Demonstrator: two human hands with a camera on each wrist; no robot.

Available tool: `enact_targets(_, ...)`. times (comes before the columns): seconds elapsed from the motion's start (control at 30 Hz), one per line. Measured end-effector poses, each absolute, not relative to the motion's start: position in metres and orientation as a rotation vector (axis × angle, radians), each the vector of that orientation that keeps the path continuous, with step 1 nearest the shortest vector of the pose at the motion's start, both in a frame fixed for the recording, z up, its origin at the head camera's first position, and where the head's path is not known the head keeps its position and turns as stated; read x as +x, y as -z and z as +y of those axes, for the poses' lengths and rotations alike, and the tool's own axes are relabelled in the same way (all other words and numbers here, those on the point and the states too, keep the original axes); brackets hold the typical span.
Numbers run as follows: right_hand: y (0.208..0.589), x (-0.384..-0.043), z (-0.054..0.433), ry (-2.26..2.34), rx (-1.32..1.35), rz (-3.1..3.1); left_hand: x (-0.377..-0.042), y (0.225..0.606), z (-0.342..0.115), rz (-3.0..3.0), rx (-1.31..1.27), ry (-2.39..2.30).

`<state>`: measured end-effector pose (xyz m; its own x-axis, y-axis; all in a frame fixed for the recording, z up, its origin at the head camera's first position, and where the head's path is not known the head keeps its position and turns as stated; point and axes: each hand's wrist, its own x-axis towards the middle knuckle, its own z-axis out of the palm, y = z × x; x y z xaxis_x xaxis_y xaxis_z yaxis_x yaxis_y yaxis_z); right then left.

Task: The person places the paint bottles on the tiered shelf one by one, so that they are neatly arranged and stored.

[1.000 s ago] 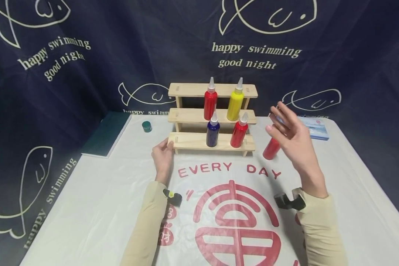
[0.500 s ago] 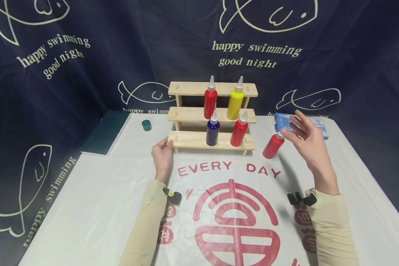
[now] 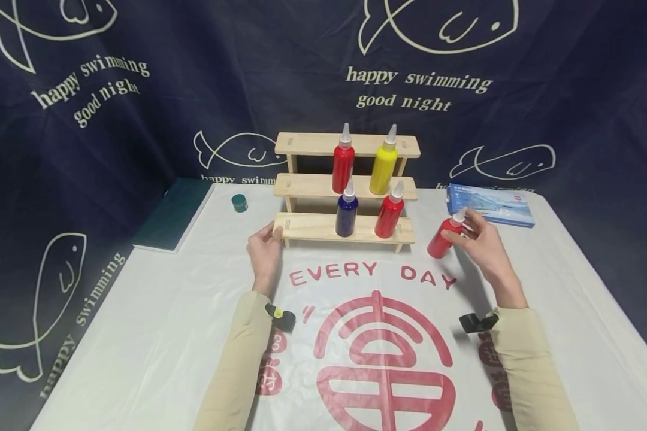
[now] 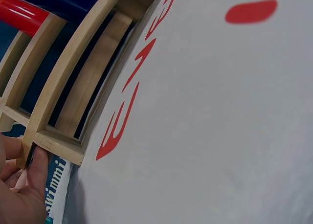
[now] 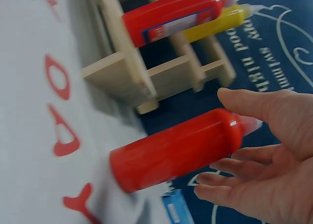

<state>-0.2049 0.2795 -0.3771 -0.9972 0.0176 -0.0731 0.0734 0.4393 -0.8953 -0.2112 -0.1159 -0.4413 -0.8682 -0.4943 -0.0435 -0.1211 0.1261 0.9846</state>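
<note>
A three-step wooden display rack [image 3: 302, 226] stands at the table's back. On its middle step are a red squeeze bottle [image 3: 342, 169] and a yellow one [image 3: 384, 170]; the lowest step bears a dark blue bottle [image 3: 347, 215] and another red one [image 3: 389, 216]. My left hand [image 3: 264, 254] pinches the lowest step's left end, thumb and fingers on the board [image 4: 63, 87]. Right of the rack, a red bottle [image 5: 176, 150] with a white nozzle stands on the table. My right hand [image 3: 485, 248] is around its upper part, thumb and fingers spread on either side, apart from a firm grip.
A blue flat box [image 3: 496, 206] lies behind the right hand. Left of the rack are a small green-lidded jar [image 3: 239, 203] and a dark green book [image 3: 175, 215]. The white tablecloth [image 3: 140, 335] has red print, and a navy curtain [image 3: 248, 72] hangs behind.
My right hand has swung right, then come down and left to the lone red bottle, its thumb now in front of it. The left hand keeps its hold on the rack.
</note>
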Motion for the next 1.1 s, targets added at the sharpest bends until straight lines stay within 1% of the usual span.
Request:
enact_targets(0.3,0.401,-0.209,0.275,1.525,0.161,2.675,-0.211,0.443,-0.115,-2.136,0.59,1.783)
enact_targets(0.57,0.403,-0.209,0.274,1.558,0.179,2.664,-0.211,0.442,-0.114,-2.122,0.6,1.817)
enact_targets(0.73,0.395,-0.203,0.275,1.589,0.113,2.651,-0.212,0.443,-0.114,-2.125,0.6,1.81)
enact_targets(0.9,0.377,-0.196,0.276,1.613,0.021,2.636,-0.212,0.442,-0.115,-2.13,0.595,1.793)
enact_targets(1.1,0.358,-0.189,0.27,1.544,-0.075,2.671,-0.213,0.443,-0.116,-2.108,0.582,1.796)
